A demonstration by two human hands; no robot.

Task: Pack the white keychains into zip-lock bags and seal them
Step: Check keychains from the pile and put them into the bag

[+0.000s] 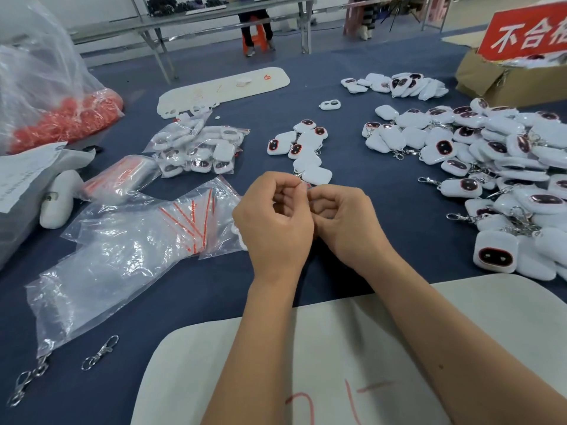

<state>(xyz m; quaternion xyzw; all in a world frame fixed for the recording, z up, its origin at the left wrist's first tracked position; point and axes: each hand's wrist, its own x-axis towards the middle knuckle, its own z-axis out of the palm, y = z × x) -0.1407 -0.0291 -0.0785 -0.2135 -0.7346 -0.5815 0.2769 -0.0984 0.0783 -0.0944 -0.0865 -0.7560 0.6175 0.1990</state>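
Big heap of white keychains (503,167) off to my right, rounded square cases, many face up showing a dark oval with a red rim, silver clasps poking out. A smaller cluster (302,151) lies straight ahead of me. Left of that, sealed bags (199,148) already stuffed with keychains. Near my left side, empty zip-lock bags (129,250), clear with red strips, lie loosely overlapped on the blue cloth.

Head cam (wide-angle), looks fwd and down, close over table (399,210).
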